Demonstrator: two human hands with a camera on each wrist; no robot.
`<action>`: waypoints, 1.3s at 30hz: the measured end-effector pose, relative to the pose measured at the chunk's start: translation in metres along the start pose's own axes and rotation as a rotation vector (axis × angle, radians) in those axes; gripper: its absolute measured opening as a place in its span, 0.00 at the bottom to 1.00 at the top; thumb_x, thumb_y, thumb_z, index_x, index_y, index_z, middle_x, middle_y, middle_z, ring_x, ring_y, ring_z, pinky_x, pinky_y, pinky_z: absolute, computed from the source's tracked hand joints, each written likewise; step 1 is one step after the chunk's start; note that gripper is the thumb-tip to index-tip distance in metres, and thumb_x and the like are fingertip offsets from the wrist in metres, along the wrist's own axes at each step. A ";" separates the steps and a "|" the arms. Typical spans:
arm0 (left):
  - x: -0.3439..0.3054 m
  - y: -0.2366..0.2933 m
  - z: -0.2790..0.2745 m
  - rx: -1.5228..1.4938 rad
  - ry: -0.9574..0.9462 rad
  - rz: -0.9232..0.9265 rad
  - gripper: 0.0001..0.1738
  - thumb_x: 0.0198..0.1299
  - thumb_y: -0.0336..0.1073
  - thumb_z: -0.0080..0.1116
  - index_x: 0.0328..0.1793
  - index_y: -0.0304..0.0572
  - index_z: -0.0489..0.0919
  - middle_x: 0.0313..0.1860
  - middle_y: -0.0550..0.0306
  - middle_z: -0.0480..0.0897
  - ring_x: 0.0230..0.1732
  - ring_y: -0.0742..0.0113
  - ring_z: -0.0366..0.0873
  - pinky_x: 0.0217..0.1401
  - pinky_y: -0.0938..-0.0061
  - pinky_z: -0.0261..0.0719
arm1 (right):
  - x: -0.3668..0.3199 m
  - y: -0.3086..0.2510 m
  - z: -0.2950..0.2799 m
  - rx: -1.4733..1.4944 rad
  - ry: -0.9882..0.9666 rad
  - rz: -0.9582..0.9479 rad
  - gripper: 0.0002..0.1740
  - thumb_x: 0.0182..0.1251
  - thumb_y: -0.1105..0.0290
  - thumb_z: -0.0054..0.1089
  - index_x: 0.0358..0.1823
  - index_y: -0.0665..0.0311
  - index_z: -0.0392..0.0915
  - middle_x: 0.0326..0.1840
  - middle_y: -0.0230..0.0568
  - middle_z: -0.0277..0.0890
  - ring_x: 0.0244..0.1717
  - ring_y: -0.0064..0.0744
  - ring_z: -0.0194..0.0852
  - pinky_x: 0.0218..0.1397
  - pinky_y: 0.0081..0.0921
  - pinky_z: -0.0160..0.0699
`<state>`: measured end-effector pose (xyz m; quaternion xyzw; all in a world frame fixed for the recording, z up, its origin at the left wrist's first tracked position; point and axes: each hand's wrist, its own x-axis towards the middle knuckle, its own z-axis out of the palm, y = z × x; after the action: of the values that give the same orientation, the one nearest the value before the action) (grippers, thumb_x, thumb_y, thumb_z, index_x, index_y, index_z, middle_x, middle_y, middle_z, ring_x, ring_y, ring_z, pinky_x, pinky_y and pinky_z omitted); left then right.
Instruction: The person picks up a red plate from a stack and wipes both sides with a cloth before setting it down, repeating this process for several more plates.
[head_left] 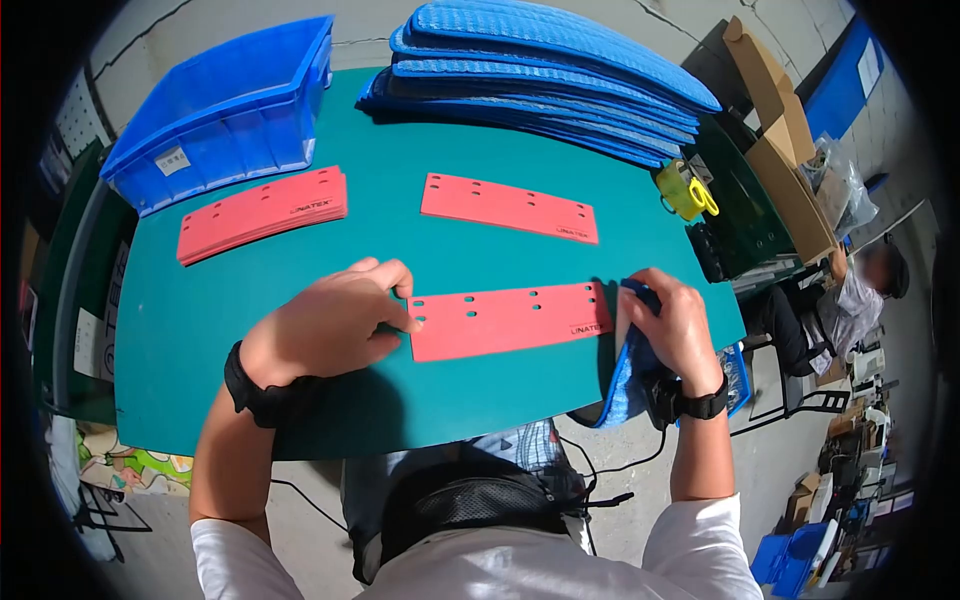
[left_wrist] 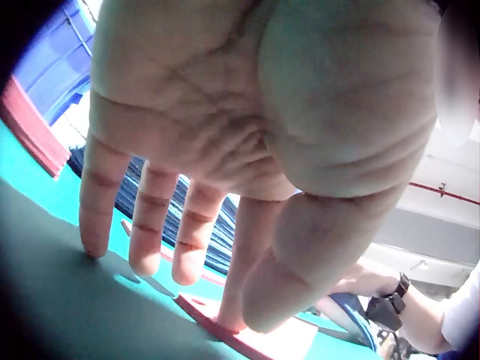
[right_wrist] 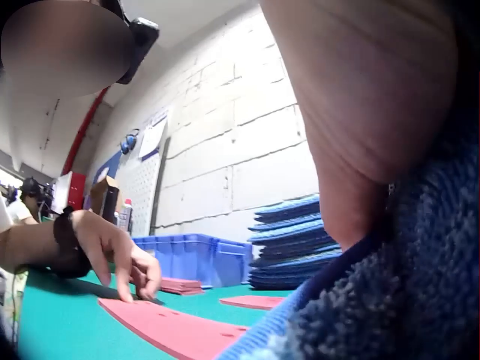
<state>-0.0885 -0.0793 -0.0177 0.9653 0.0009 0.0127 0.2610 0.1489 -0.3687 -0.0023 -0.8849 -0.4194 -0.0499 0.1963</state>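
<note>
A red rubber strip [head_left: 500,318] with slotted holes and LINATEX lettering lies flat on the green table. At its left end is my left hand [head_left: 335,315]; in the left wrist view the index finger [left_wrist: 244,262] reaches straight down onto the strip, and the other fingers are extended. My right hand [head_left: 680,325] pinches the edge of a blue microfibre mop pad [head_left: 630,385] between thumb and fingers. The pad hangs over the table's front edge, right by the strip's right end. Its fuzzy pile [right_wrist: 360,307] fills the lower right of the right wrist view.
Another red strip [head_left: 510,207] lies farther back. A stack of red strips [head_left: 265,213] sits at the left, before a blue plastic bin [head_left: 225,125]. Blue pads [head_left: 540,75] are piled at the back. Yellow-handled scissors [head_left: 690,192] are at the right edge; a person [head_left: 850,310] sits beyond.
</note>
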 end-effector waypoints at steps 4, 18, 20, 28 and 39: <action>0.002 0.000 -0.002 -0.017 -0.012 0.045 0.14 0.50 0.27 0.65 0.44 0.48 0.88 0.52 0.58 0.80 0.50 0.57 0.76 0.52 0.66 0.76 | 0.009 -0.045 0.013 0.006 0.036 -0.294 0.09 0.62 0.65 0.65 0.39 0.61 0.80 0.34 0.48 0.80 0.34 0.53 0.81 0.38 0.44 0.80; 0.000 -0.003 0.000 -0.028 -0.005 0.021 0.11 0.53 0.27 0.61 0.41 0.47 0.88 0.50 0.64 0.81 0.49 0.60 0.77 0.51 0.66 0.79 | 0.013 -0.046 0.039 0.158 -0.130 -0.272 0.13 0.61 0.61 0.64 0.44 0.59 0.84 0.34 0.50 0.81 0.37 0.53 0.82 0.40 0.45 0.80; 0.000 -0.004 0.001 -0.011 -0.012 0.019 0.12 0.53 0.27 0.62 0.43 0.49 0.88 0.51 0.63 0.81 0.49 0.60 0.77 0.51 0.67 0.79 | 0.010 -0.019 0.025 0.121 -0.139 -0.116 0.14 0.61 0.62 0.66 0.44 0.62 0.84 0.37 0.52 0.83 0.38 0.54 0.83 0.42 0.42 0.81; 0.003 -0.004 0.002 0.007 -0.016 0.039 0.12 0.53 0.27 0.64 0.43 0.50 0.89 0.51 0.60 0.81 0.49 0.59 0.77 0.50 0.67 0.78 | 0.013 -0.014 0.000 0.010 0.011 -0.080 0.11 0.64 0.64 0.64 0.42 0.64 0.82 0.38 0.52 0.83 0.37 0.56 0.82 0.41 0.43 0.79; 0.003 0.005 -0.004 0.003 -0.009 0.017 0.11 0.53 0.29 0.63 0.41 0.51 0.89 0.50 0.62 0.81 0.50 0.58 0.77 0.54 0.66 0.79 | 0.028 -0.115 0.078 0.157 -0.133 -0.519 0.09 0.65 0.64 0.61 0.40 0.61 0.80 0.31 0.46 0.78 0.34 0.50 0.80 0.36 0.44 0.79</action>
<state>-0.0855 -0.0815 -0.0120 0.9656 -0.0082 0.0105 0.2595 0.0736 -0.2527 -0.0316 -0.7312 -0.6467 -0.0077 0.2170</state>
